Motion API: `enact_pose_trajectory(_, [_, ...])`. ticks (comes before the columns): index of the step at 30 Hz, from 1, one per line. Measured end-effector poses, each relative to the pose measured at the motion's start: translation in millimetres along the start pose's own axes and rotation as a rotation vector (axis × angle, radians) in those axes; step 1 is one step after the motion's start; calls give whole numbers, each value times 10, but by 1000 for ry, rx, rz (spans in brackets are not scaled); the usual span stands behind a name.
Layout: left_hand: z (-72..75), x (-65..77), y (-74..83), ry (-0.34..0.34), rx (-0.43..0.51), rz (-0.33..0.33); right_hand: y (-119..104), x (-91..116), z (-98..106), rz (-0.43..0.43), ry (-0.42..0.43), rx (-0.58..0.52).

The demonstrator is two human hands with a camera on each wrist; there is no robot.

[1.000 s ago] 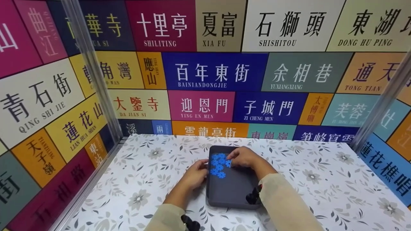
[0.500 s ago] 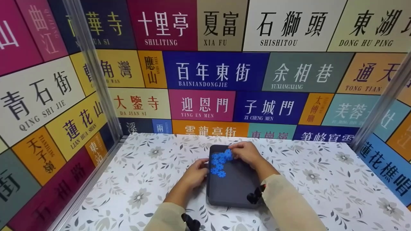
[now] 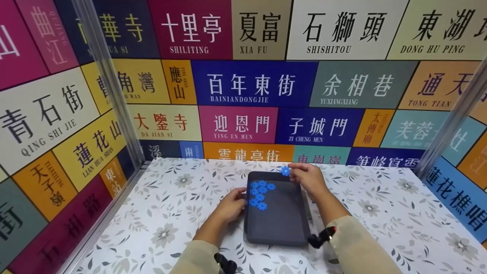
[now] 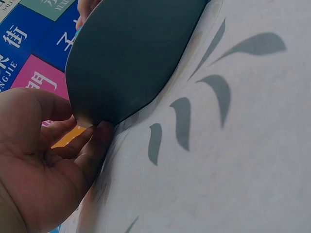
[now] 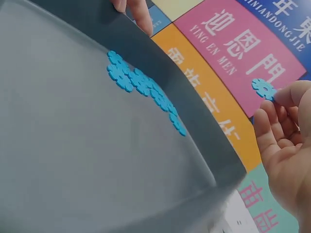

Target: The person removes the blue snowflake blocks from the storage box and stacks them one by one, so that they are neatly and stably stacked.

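Observation:
A dark grey rectangular tray (image 3: 281, 224) lies on the table. Along its far left side sit several blue flower-shaped interlocking discs (image 3: 262, 206), some overlapping. My left hand (image 3: 230, 206) holds the tray's left side; in the left wrist view the thumb is at the rim and the fingers lie against the outer wall. Above the tray's far right corner, my right hand (image 3: 310, 179) pinches one blue snowflake disc (image 5: 264, 89) between thumb and fingers, and the disc is clear of the tray.
A white tablecloth (image 3: 167, 236) with grey flowers and leaves covers the table. Walls of coloured panels (image 3: 255, 83) with lettering stand behind and at both sides. Clear upright posts (image 3: 114, 87) mark the corners.
My right hand has lifted one blue disc out of the tray and carried it away and to the right, past the far rim. The left hand stays at the tray's side.

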State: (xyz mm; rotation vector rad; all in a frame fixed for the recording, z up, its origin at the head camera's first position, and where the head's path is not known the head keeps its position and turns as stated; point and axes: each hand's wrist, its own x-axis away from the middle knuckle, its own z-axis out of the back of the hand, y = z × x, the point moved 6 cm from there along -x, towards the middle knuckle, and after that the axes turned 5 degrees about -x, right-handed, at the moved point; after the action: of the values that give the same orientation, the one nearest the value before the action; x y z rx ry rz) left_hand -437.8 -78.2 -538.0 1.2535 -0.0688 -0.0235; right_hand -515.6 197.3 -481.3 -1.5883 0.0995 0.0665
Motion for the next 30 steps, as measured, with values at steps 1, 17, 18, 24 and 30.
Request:
enact_pose_trajectory(1, [-1,0,-2,-2,1,1,4,30,39,3,7,-5])
enact_pose_trajectory(17, [-20,10,14,-14,-2,-21,285,259,802,-55,105,84])
enact_pose_trajectory(18, [-17,9,14,-12,-9,-16,314,260,842,-69,108,94])
enact_pose_trajectory(24, [-10,0,5,-17,-18,-1,440,258,1024,-133,99,156])
enact_pose_trajectory(30, [-4,6,-3,-17,-23,-11,514,256,1113,-160,91,248])
